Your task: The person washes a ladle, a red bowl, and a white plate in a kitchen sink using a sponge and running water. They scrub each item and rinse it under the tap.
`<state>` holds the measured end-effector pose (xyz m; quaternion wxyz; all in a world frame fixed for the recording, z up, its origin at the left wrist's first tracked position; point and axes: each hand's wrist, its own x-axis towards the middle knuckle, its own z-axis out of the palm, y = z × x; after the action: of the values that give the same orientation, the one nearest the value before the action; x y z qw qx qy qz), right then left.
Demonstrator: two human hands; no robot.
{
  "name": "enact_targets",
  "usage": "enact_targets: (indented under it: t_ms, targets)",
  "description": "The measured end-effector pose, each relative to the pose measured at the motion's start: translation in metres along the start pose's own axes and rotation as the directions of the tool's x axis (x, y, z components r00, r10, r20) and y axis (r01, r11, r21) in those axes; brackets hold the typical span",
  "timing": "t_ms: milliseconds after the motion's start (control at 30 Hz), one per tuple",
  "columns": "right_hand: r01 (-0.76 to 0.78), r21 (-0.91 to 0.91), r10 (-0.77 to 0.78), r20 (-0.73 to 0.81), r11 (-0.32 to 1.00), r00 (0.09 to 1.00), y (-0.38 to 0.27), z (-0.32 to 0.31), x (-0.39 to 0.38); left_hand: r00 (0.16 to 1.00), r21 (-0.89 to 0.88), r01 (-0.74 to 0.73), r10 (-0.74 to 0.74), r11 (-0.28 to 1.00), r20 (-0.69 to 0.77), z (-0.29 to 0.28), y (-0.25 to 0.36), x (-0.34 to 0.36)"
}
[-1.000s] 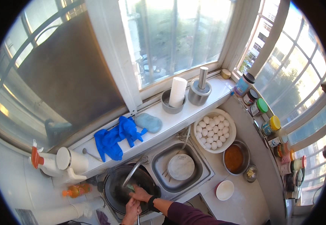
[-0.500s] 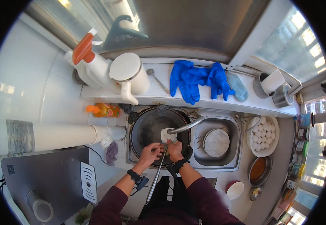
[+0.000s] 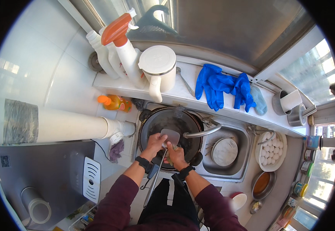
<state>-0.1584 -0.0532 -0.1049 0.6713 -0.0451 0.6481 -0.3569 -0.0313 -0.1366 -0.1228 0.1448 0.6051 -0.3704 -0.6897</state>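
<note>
A metal turner has its squarish blade (image 3: 170, 134) over a large dark wok (image 3: 156, 119) in the left sink basin, just left of the faucet spout (image 3: 198, 133); its long handle runs down toward my body. My left hand (image 3: 154, 145) grips the blade's left side near the neck. My right hand (image 3: 174, 156), just below the blade, presses a greenish pad, partly hidden by its fingers, against the turner, thumb pointing up. Water or steam in the wok is hard to make out.
The right basin (image 3: 236, 158) holds a white plate. Eggs in a basket (image 3: 259, 153), a pot of brown liquid (image 3: 264, 184) and a bowl (image 3: 238, 201) sit right. The ledge carries blue gloves (image 3: 213, 86), a kettle (image 3: 157, 65) and a spray bottle (image 3: 125, 54). A white pipe (image 3: 71, 125) runs left.
My view has swung down and left onto the sink. The turner's blade has shifted out from under the spout, and my left hand has moved up to grip it.
</note>
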Motion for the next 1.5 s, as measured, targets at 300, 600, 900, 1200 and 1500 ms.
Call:
enact_targets:
  t_ms: [300, 600, 900, 1200, 1500]
  targets:
    - [0.183, 0.053, -0.187, 0.097, 0.982, 0.977, -0.008, -0.060, -0.020, 0.855, 0.203, -0.309, 0.365, 0.929, -0.369, -0.026, 0.048, -0.021]
    - [0.166, 0.291, -0.154, -0.065, 0.942, 0.986, -0.023, -0.110, -0.055, 0.591, 0.306, -0.502, 0.579, 0.809, -0.562, -0.018, 0.121, -0.100]
    - [0.370, -0.295, -0.398, -0.040, 0.881, 0.917, -0.002, -0.102, -0.002, 0.353, 0.378, -0.658, 0.710, 0.651, -0.610, -0.005, 0.135, -0.143]
    - [0.425, -0.857, -0.677, 0.128, 0.292, 0.725, 0.033, -0.064, 0.063, 0.269, 0.359, -0.676, 0.669, 0.644, -0.693, -0.015, 0.056, -0.111]
    - [0.251, -0.731, -0.428, -0.061, 0.634, 0.902, 0.047, -0.047, 0.084, 0.501, 0.272, -0.389, 0.450, 0.880, -0.739, -0.027, -0.020, -0.126]
